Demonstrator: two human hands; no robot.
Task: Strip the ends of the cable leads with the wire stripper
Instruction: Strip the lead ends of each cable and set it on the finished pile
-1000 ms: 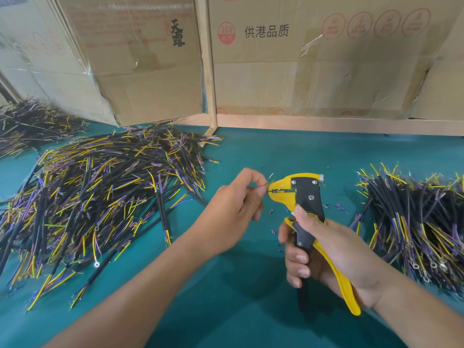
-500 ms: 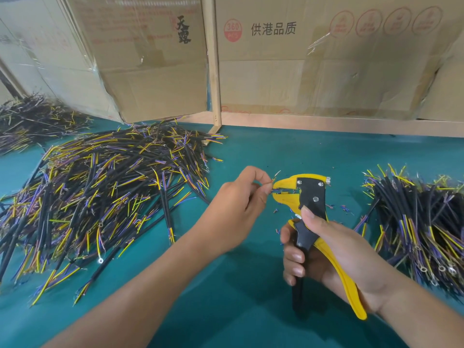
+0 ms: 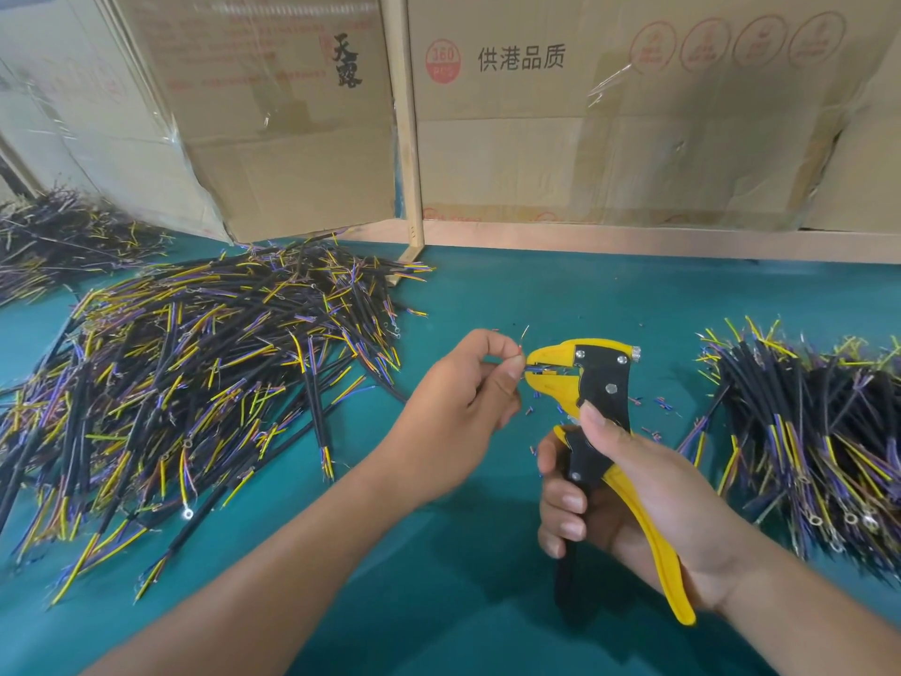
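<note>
Left hand [image 3: 458,412] sits mid-frame, thumb and forefinger pinching a thin cable lead [image 3: 522,334] right at the nose of the wire stripper [image 3: 592,383]; a short bare end pokes up just above the fingertips. The lead itself is mostly hidden by the fingers, so can't tell its colour.

Right hand [image 3: 634,495], lower right of centre, is wrapped around the stripper's yellow and black handles, thumb lying on the black body. The yellow jaws point left toward the pinched lead.

Tiny bits of stripped insulation [image 3: 658,402] are scattered on the green bench [image 3: 560,295] around the tool. Big messy pile of cables [image 3: 195,383] fills the left side, a tidier pile [image 3: 804,431] sits at the right edge, and 1 more heap [image 3: 63,236] in the upper left. Cardboard boxes [image 3: 585,139] line the back.
</note>
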